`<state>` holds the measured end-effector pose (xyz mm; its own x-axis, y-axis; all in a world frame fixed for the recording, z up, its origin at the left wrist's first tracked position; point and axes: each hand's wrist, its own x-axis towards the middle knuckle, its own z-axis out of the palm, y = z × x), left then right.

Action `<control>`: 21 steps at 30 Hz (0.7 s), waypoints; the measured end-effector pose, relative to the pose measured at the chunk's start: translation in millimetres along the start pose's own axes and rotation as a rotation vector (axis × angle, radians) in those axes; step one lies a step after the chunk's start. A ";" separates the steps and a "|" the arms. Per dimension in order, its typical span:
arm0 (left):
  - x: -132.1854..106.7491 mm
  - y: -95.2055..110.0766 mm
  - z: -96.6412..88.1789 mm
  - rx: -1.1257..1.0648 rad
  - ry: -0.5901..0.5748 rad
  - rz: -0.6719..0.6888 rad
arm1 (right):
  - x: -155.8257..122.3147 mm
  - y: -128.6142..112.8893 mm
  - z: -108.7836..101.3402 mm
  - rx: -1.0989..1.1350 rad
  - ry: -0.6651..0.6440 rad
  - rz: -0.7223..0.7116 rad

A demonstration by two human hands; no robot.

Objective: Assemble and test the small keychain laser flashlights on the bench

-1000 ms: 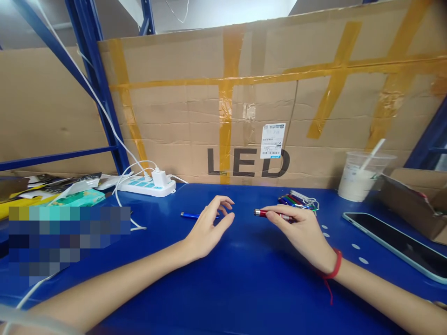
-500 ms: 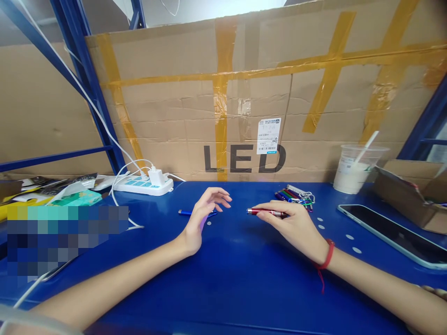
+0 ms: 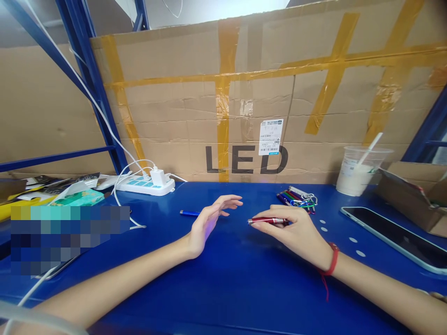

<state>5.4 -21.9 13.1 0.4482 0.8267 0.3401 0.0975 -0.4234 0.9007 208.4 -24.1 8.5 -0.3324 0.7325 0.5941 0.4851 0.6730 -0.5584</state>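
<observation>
My right hand (image 3: 293, 228) pinches a slim red metal penlight (image 3: 267, 220) between thumb and fingers, its silver end pointing left. A red cord bracelet (image 3: 334, 259) circles that wrist. Facing the penlight across a gap, my left hand (image 3: 211, 223) is raised with fingers loosely stretched and holds nothing. A purple glow shows on its palm. Behind the left hand lies a blue penlight (image 3: 189, 213), partly hidden by the fingers. Beyond my right hand is a bunch of coloured penlights (image 3: 295, 197) with metal clips.
Several small pale discs (image 3: 353, 240) lie near a phone (image 3: 394, 237) at the right. Behind it stand a plastic cup (image 3: 356, 174) with a straw and an open carton (image 3: 412, 190). A power strip (image 3: 146, 185) with cables and packets (image 3: 80, 197) occupy the left. Cardboard (image 3: 167, 121) closes the back.
My left hand has shifted right and slightly down, its fingers nearer the red penlight. The right hand has lowered a little, still gripping that penlight. The view has shifted slightly.
</observation>
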 end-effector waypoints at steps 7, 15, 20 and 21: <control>-1.0 -5.9 -1.8 -0.022 -0.014 0.020 | -1.0 -1.9 0.1 -0.014 0.008 -0.052; -0.6 -5.9 -0.7 -0.023 0.005 0.017 | 0.8 -5.0 2.1 0.032 -0.039 -0.010; -0.5 -5.9 0.4 -0.012 0.023 0.004 | 1.8 -4.4 1.6 0.071 -0.118 0.029; -0.7 -6.8 0.4 -0.017 0.024 0.009 | 2.0 -3.9 1.6 0.077 -0.119 0.034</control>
<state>4.8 -19.7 6.7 0.4278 0.8317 0.3540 0.0789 -0.4245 0.9020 204.5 -25.1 11.0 -0.4125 0.7586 0.5044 0.4351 0.6505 -0.6225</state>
